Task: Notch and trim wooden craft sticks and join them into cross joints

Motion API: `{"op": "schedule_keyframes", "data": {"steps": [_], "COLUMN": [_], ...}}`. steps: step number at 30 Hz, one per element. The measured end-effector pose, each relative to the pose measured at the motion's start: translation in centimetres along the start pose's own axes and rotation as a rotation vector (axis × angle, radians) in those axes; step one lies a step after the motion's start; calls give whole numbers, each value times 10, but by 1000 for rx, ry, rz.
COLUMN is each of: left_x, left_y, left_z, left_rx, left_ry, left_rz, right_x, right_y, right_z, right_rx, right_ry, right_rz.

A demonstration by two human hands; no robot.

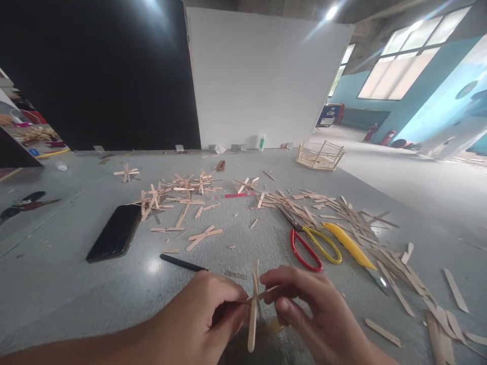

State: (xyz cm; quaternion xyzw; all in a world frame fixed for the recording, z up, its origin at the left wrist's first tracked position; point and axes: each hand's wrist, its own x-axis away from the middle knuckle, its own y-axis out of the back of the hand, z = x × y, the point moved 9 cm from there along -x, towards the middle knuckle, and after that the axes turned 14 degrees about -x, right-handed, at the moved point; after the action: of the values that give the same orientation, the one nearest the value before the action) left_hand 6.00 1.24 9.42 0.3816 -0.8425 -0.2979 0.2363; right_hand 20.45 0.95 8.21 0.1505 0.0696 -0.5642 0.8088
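Note:
My left hand (224,304) is closed, pinching one end of a small cross of wooden craft sticks (252,319). One stick of the cross points towards me; another runs sideways between my two hands. On the other side, my right hand (304,304) has its thumb and index finger curled around the sideways stick's right end. Just beyond my left hand lies a black pen (182,262). Scissors (304,235) with one red and one yellow handle rest beyond my right hand, beside a yellow-handled craft knife (350,246).
Loose craft sticks (411,274) spread across the right side of the grey table (95,304). Several crossed sticks (190,185) pile up further back. A black phone (114,233) lies at left. A stick-built frame (320,156) and a glue tube (262,142) stand near the back edge.

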Motion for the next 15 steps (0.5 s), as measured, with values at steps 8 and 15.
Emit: {"op": "schedule_keyframes", "data": {"steps": [8, 15], "left_x": [1, 1], "left_y": [-4, -6], "left_z": [-12, -2], "left_rx": [-189, -99], "left_ry": [-190, -177], "left_rz": [-4, 19], "right_x": [8, 2], "right_y": [-6, -5], "right_z": [-1, -1], "right_rx": [-26, -211], "right_ry": [-63, -146], "right_rz": [-35, -75]}}
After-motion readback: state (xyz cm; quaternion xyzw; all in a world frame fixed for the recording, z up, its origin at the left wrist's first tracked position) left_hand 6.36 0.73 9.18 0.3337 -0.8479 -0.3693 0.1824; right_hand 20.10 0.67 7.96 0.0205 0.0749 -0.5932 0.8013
